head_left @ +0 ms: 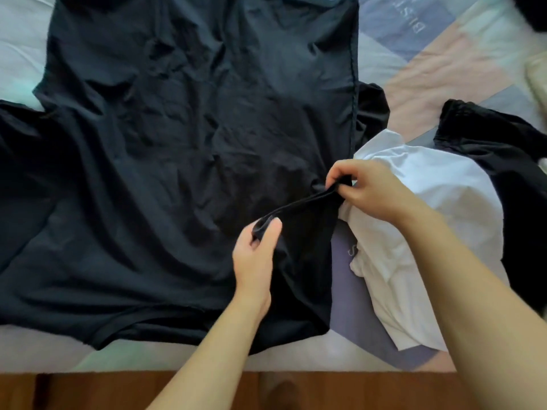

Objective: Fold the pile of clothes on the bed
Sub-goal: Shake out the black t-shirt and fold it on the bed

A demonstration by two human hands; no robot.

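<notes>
A large wrinkled black T-shirt [177, 143] lies spread flat over the left and middle of the frame on a pastel patchwork bedspread [444, 63], its long axis running from the near edge of the bed toward the top of the frame, one sleeve reaching to the left edge. The left hand [257, 255], lower centre, pinches a raised fold of the shirt's black cloth between thumb and fingers. The right hand [370, 190], just right of centre, pinches the other end of that same fold, so a taut ridge runs between the hands. To the right a crumpled white garment [420, 232] lies beside the shirt, touching it. Further right sits a bunched black garment [488, 143]. At the upper right, pale mirrored lettering on the bedspread is too blurred to read. A brown wooden floor [88, 392] fills the bottom edge.
</notes>
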